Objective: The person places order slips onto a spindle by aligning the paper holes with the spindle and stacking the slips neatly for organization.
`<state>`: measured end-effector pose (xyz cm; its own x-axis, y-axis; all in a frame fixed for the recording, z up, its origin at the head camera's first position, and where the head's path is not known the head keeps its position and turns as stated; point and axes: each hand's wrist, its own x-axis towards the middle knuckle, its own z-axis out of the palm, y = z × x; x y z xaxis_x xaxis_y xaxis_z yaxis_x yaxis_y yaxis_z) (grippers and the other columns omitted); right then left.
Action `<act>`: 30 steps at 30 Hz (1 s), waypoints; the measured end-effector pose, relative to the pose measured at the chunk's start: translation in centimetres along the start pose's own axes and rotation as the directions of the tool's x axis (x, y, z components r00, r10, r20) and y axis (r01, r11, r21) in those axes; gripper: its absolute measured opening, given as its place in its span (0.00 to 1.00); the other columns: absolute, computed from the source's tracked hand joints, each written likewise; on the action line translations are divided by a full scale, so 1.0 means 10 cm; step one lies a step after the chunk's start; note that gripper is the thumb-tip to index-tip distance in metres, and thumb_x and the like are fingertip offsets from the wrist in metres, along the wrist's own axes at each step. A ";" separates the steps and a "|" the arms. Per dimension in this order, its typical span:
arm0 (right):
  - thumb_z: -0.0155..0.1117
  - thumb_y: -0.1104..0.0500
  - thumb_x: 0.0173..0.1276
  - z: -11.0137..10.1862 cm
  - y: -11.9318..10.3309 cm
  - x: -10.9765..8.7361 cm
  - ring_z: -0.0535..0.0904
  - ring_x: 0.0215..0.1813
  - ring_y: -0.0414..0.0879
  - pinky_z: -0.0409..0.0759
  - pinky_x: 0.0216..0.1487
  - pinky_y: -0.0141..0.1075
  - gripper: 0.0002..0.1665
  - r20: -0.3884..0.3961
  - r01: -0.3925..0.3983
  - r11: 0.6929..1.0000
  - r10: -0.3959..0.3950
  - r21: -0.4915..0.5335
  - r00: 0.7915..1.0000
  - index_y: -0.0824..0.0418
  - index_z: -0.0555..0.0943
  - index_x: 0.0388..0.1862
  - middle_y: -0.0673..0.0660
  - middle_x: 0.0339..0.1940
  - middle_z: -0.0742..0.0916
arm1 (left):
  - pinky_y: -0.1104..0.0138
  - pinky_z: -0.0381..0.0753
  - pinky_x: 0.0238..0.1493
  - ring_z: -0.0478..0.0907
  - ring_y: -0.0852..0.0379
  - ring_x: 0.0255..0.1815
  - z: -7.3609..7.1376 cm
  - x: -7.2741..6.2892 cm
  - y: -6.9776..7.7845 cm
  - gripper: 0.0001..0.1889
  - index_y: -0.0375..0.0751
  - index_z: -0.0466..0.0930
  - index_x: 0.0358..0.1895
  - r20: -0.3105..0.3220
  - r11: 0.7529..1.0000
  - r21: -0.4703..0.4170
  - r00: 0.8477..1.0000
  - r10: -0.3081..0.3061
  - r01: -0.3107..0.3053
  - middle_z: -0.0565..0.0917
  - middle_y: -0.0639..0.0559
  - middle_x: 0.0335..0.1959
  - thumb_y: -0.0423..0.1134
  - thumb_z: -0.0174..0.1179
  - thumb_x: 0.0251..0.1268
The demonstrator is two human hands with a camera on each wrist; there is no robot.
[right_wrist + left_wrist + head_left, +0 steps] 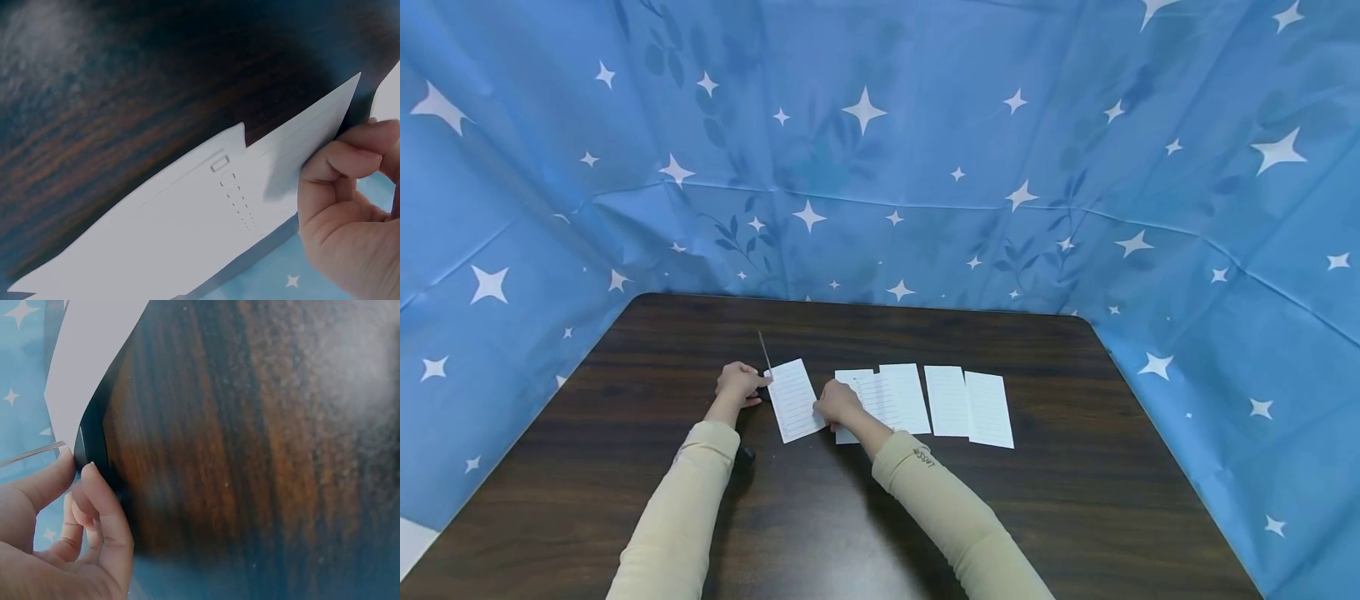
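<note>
A sheet of white lined paper point(793, 402) is held tilted between both hands. My left hand point(741, 385) pinches its left edge, thumb against the corner. A glossy black object point(92, 440) sits at the same fingertips; I cannot tell what it is. From the thumb a thin straight strip point(764, 350) sticks out toward the far side. At the sheet's lower right edge, my right hand point(838, 402) grips with curled fingers. Beside and partly under that hand lie overlapping lined sheets point(906, 396), one with a printed box and dashed lines in the right wrist view.
Two more lined sheets point(988, 408) overlap to the right of the others, in the same row. All lie on a dark wood-grain table point(1075, 517). A blue curtain with white stars point(880, 167) hangs behind and around the table.
</note>
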<state>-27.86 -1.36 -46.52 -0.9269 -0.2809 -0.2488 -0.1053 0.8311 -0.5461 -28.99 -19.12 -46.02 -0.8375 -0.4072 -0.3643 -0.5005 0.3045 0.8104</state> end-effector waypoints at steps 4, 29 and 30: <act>0.54 0.66 0.63 -0.01 -0.01 0.01 0.65 0.04 0.37 0.63 0.07 0.24 0.26 0.005 -0.019 1.000 0.019 0.013 1.000 0.60 0.70 0.04 0.50 0.02 0.72 | 0.74 0.82 0.20 0.70 0.58 0.26 0.00 0.02 -0.01 0.17 0.34 0.71 0.51 0.013 1.000 -0.018 1.000 0.006 -0.006 0.69 0.40 0.41 0.32 0.62 0.58; 0.64 0.57 0.61 -0.16 0.50 0.10 0.74 0.19 0.43 0.71 0.20 0.31 0.08 -0.021 0.264 0.964 -0.264 0.006 0.964 0.60 0.79 0.27 0.54 0.19 0.82 | 0.72 0.83 0.22 0.71 0.61 0.23 -0.03 0.08 -0.07 0.20 0.35 0.74 0.55 0.071 0.998 0.039 0.996 0.054 -0.057 0.70 0.44 0.33 0.35 0.61 0.60; 0.64 0.60 0.60 -0.24 0.43 -0.02 0.74 0.20 0.44 0.70 0.21 0.31 0.07 -0.015 0.245 0.969 -0.245 0.002 0.969 0.63 0.79 0.28 0.55 0.20 0.82 | 0.72 0.83 0.22 0.71 0.61 0.23 -0.03 0.08 -0.07 0.20 0.35 0.74 0.56 0.071 0.998 0.037 0.996 0.054 -0.057 0.70 0.44 0.34 0.35 0.61 0.60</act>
<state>-28.97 3.40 -46.87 -0.8779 -0.4692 -0.0955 -0.3288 0.7357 -0.5921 -29.20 -19.91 -46.74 -0.8767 -0.3279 -0.3519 -0.4601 0.3588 0.8121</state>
